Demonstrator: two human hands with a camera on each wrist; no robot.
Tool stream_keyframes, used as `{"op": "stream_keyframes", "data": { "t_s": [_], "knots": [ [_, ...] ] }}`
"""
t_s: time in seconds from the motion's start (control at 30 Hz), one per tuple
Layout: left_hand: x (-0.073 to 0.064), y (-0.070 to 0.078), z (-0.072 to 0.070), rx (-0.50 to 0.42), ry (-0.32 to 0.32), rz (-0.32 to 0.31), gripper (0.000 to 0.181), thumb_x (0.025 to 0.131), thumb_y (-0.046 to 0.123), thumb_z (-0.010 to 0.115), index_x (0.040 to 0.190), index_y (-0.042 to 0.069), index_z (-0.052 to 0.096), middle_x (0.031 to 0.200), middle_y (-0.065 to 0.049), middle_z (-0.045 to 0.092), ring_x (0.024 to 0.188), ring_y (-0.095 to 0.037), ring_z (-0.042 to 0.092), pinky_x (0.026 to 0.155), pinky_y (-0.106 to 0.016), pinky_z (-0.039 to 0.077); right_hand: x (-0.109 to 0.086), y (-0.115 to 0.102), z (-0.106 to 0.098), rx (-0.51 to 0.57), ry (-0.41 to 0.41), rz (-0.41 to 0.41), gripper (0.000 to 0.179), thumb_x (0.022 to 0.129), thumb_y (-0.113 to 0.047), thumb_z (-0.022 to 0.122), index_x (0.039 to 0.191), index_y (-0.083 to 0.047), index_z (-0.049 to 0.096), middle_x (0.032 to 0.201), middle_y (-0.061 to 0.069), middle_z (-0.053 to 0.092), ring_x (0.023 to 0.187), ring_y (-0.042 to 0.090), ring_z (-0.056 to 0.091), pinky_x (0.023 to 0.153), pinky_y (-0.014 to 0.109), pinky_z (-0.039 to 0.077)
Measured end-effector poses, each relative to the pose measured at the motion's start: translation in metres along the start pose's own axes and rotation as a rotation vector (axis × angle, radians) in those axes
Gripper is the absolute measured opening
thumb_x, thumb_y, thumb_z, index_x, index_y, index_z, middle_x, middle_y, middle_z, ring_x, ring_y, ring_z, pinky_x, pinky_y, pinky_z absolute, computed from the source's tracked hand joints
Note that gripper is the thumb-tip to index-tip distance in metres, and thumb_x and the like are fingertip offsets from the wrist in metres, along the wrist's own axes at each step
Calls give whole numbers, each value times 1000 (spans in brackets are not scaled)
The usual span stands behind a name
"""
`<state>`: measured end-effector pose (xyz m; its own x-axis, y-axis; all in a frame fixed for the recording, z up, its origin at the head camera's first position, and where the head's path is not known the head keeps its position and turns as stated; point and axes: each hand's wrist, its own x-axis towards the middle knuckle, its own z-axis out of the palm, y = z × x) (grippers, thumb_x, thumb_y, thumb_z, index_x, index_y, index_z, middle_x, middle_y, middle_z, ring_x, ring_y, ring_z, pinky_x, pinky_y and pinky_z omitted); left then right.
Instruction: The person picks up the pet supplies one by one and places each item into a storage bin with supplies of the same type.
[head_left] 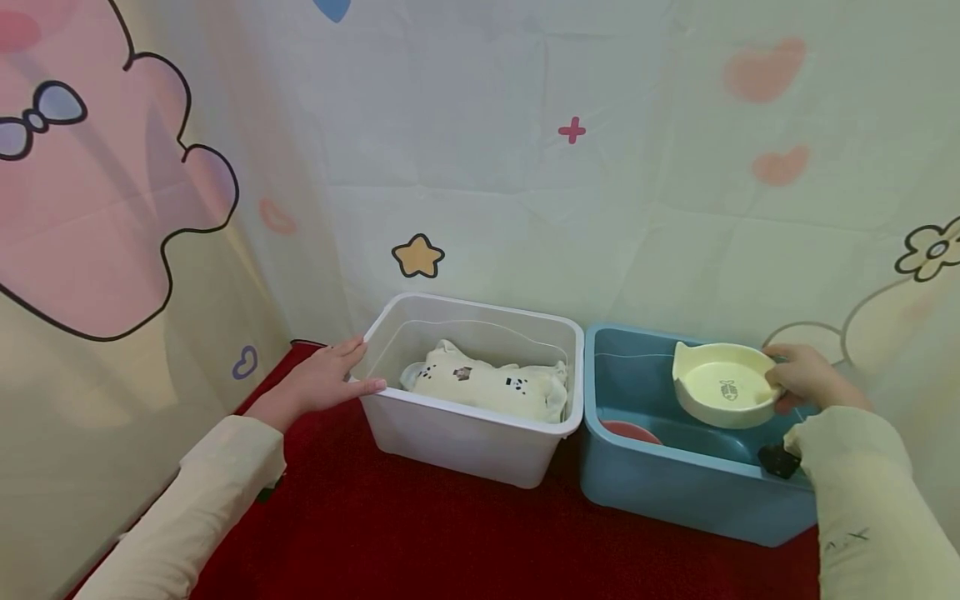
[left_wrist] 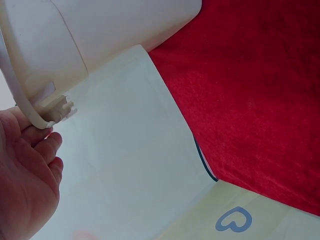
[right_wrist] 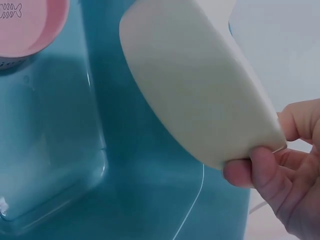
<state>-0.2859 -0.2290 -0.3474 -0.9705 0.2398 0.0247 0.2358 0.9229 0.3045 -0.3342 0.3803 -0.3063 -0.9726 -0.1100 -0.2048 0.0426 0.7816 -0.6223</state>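
My right hand (head_left: pixel 808 375) pinches the rim of a pale yellow pet bowl (head_left: pixel 723 387) with a fishbone mark and an ear-like point. The bowl is tilted over the blue bin (head_left: pixel 701 467); its smooth underside shows in the right wrist view. Inside that bin lies a pink bowl (right_wrist: pixel 30 25), also with a fishbone print. My left hand (head_left: pixel 318 382) rests at the left corner of the white bin (head_left: pixel 457 437), its thumb along the front rim. A cream cushion (head_left: pixel 487 387) with small animal faces lies in the white bin.
Both bins stand side by side on red cloth (head_left: pixel 450 533), close against a pale printed curtain (head_left: pixel 480 167). A small black object (head_left: pixel 778 460) shows at the blue bin's front rim, beside my right sleeve (head_left: pixel 855 475).
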Motion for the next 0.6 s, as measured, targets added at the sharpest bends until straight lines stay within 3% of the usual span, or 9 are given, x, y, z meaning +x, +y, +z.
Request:
{"op": "stream_keyframes", "data": {
  "t_s": [0.47,0.6],
  "knots": [
    [1,-2,2,-3,-1,-6,91,76,66,46,141,8,21,146,-16,20,129,-40,24,95,-63,27,3,1,-1,-31,0,28,62,74,2,40,127,24,15,81,21,58,50,19,59,52,34,52],
    [1,-3,3,-2,-1,-4,91,76,67,45,141,8,21,146,-16,20,129,-40,24,95,-63,27,3,2,-1,-59,-4,29,61,74,2,40,126,24,17,83,24,57,50,18,58,52,33,52]
  ]
}}
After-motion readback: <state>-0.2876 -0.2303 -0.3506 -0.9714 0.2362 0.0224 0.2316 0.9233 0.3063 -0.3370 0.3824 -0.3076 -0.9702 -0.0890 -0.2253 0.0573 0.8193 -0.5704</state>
